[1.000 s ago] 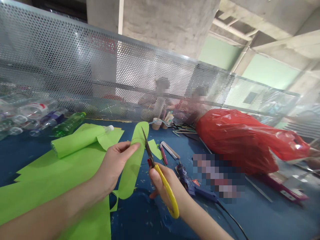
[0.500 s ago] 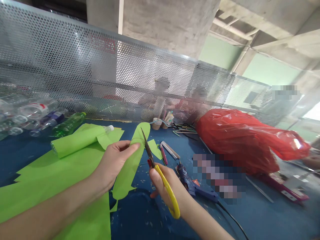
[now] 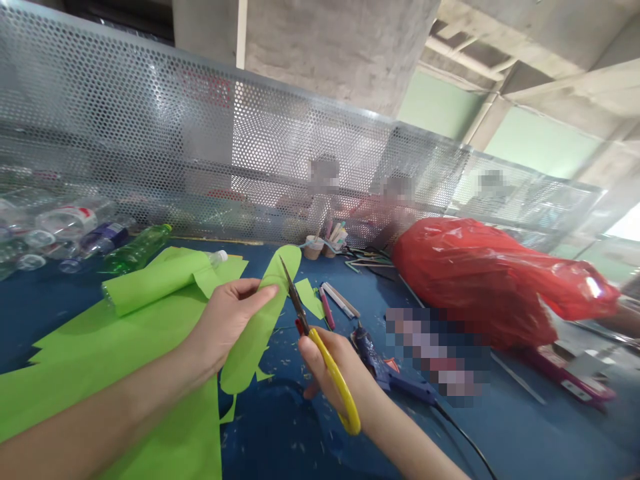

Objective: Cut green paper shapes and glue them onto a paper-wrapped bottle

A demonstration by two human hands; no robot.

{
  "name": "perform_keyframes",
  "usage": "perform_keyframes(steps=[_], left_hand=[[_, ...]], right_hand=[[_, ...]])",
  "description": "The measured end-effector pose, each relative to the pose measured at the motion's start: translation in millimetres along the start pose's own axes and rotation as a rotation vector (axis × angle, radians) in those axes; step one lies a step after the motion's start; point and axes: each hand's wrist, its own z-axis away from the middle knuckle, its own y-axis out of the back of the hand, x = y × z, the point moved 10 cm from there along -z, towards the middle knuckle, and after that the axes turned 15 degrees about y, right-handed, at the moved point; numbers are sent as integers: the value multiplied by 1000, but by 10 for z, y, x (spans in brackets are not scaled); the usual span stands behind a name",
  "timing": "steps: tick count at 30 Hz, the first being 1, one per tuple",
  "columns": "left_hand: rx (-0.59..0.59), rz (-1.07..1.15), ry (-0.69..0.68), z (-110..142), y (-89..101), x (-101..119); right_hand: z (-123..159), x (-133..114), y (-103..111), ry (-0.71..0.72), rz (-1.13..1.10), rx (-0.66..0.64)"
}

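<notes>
Between the thumb and fingers of my left hand (image 3: 235,317) is a long, round-ended strip of green paper (image 3: 250,347), tilted with its upper end away from me. My right hand (image 3: 335,367) is closed around the yellow handles of a pair of scissors (image 3: 300,310). Their dark blades point up and lie against the strip's right edge near its upper end; the blades look nearly together. Beneath my left forearm spread large green paper sheets (image 3: 165,353). A bottle wrapped in green paper (image 3: 157,283) rests on them. Small green scraps (image 3: 263,375) lie below the strip.
Right of my hands lie a blue glue gun (image 3: 375,367) with its cord, markers (image 3: 327,308) and a green offcut (image 3: 310,298). A red plastic bag (image 3: 475,280) bulks at the right. Plastic bottles (image 3: 75,223) lie left; cups of pens (image 3: 315,247) stand before a perforated metal screen (image 3: 280,147).
The lower end of the green strip has shifted slightly left and up, apart from the scraps beneath it. The hands and scissors have barely moved.
</notes>
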Motion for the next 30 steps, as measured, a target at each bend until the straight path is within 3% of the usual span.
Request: perform_keyframes(steps=[5, 10, 22, 30], left_hand=[[18, -75, 14, -1, 26, 53], [-37, -118, 81, -6, 5, 98], [-22, -320, 6, -80, 81, 248], [-30, -363, 27, -95, 110, 301]], right_hand=[[-19, -17, 31, -18, 15, 4], [-22, -16, 36, -40, 11, 6], [-25, 2, 40, -56, 54, -26], [-12, 8, 37, -73, 67, -47]])
